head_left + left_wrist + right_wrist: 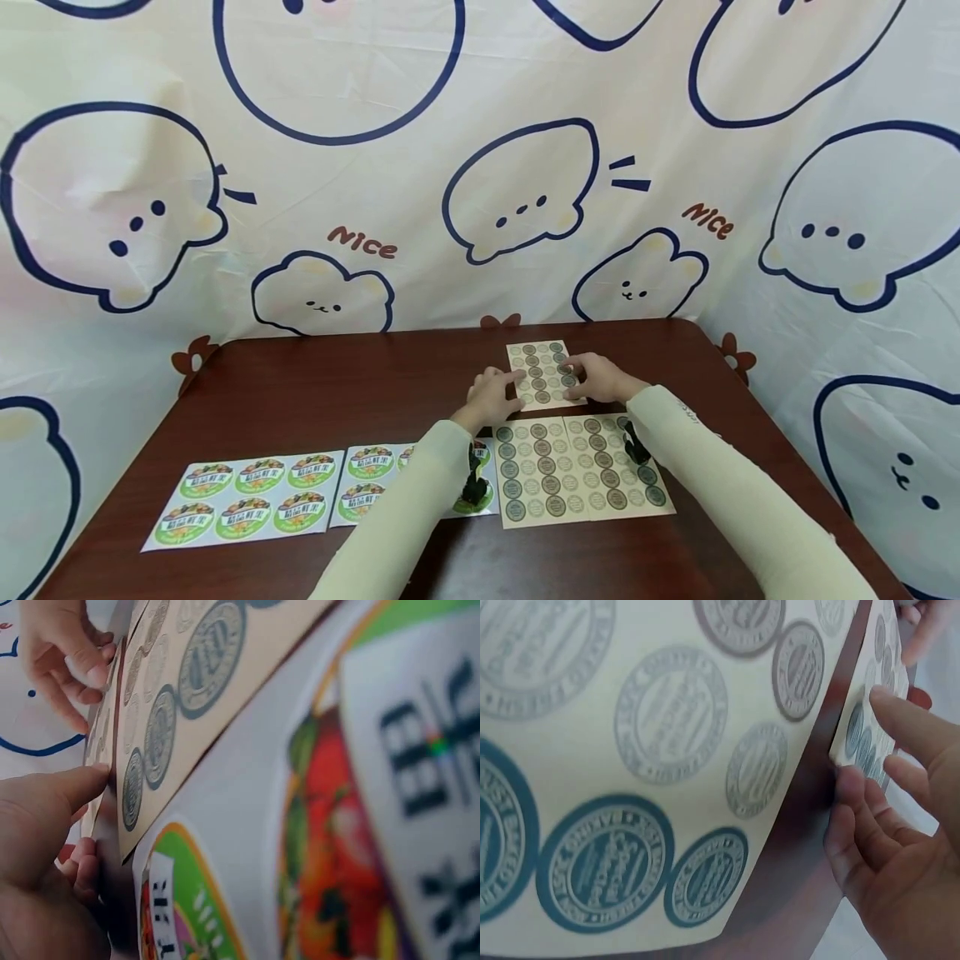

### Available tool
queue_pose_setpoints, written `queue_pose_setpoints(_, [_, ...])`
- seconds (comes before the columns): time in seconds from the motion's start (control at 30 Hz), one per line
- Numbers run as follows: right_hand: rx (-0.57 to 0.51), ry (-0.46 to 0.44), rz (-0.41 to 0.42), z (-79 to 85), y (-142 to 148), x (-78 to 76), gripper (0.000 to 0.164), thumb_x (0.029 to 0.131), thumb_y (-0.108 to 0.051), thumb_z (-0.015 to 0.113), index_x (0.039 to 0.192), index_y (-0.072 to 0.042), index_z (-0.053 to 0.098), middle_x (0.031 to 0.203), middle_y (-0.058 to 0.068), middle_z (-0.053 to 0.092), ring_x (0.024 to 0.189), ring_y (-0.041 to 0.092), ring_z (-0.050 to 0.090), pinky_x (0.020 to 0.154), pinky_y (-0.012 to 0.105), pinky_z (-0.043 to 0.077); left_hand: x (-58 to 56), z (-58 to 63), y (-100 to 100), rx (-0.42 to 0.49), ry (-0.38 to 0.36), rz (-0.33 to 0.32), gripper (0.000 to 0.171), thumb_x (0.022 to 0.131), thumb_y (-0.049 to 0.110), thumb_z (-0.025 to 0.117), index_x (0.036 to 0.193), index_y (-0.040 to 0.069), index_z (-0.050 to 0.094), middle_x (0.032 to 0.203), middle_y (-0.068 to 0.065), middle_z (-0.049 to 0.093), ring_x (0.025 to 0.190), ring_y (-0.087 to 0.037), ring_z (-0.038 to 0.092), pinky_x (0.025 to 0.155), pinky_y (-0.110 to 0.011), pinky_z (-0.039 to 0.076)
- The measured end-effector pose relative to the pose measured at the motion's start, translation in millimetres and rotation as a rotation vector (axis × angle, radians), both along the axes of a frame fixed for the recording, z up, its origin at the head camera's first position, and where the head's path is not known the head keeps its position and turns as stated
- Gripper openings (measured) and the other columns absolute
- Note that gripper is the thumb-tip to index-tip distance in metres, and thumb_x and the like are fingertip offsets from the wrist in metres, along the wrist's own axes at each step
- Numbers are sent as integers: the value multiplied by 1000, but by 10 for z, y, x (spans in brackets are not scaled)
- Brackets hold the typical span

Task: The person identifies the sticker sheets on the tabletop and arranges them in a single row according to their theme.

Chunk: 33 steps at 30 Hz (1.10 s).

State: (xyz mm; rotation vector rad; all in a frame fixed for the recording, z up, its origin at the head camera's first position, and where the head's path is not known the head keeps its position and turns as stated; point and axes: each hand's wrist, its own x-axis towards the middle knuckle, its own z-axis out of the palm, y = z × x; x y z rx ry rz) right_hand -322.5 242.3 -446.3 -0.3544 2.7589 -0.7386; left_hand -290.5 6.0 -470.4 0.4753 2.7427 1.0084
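A small cream sheet of round stickers [542, 372] lies near the back of the table, with rows of grey, brown and teal circles. My left hand [489, 398] holds its left edge, thumb over the paper and fingers curled low beside it. At the opposite edge my right hand [600, 379] pinches the sheet; in the right wrist view the thumb [904, 720] lies on top and the other fingers curl under the near corner. Just in front of both hands, two larger cream sticker sheets [558, 507] lie side by side, partly under the right wrist.
White sheets with green oval fruit labels [242, 492] lie to the left on the dark brown table [315, 392]; my left forearm covers part of one. A white cartoon-print cloth [420, 208] hangs behind and at the sides. Each wrist wears a black strap.
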Motion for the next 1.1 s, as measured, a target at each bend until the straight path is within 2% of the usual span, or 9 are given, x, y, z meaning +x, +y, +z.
queue_pose_setpoints(0.17, [-8, -30, 29, -52, 53, -57, 70, 87, -16, 80, 149, -4, 50, 126, 20, 59, 107, 25, 56, 98, 42, 47, -8, 0, -28, 82, -41, -2, 60, 98, 20, 65, 154, 21, 45, 150, -17, 41, 134, -35, 38, 107, -52, 33])
queue_pose_setpoints(0.3, [-8, -58, 39, -69, 40, -53, 71, 88, -17, 79, 151, -4, 47, 119, 17, 60, 101, 22, 55, 93, 38, 46, -6, 3, -46, 107, -51, 4, 67, 96, 16, 65, 157, 18, 38, 154, -18, 37, 138, -36, 36, 111, -54, 32])
queue_pose_setpoints(0.57, [-20, -49, 66, -112, 52, -73, 78, 87, -19, 80, 153, -4, 42, 102, 13, 53, 87, 22, 48, 78, 33, 41, -14, 20, -48, 93, -55, 8, 61, 94, 17, 64, 153, 14, 46, 155, -16, 35, 137, -35, 36, 110, -51, 32])
queue_pose_setpoints(0.7, [-16, -47, 83, -112, 59, -99, 81, 88, -21, 80, 155, -5, 38, 101, 13, 52, 87, 21, 47, 78, 32, 40, -14, 31, -45, 98, -58, 20, 63, 94, 22, 69, 152, 15, 47, 152, -16, 38, 133, -33, 38, 108, -50, 34])
queue_pose_setpoints(0.83, [-28, -41, 98, -103, 49, -106, 76, 88, -21, 80, 152, -3, 44, 100, 12, 55, 87, 21, 48, 79, 31, 41, -16, 46, -54, 91, -52, 33, 69, 92, 31, 73, 153, 14, 45, 150, -16, 40, 130, -34, 39, 107, -50, 35])
queue_pose_setpoints(1.1, [-41, -53, 80, -117, 46, -71, 73, 89, -20, 79, 152, -6, 46, 104, 12, 57, 90, 20, 48, 80, 31, 41, -12, 46, -30, 68, -52, 36, 70, 93, 26, 74, 154, 10, 43, 151, -17, 40, 131, -34, 40, 108, -49, 36])
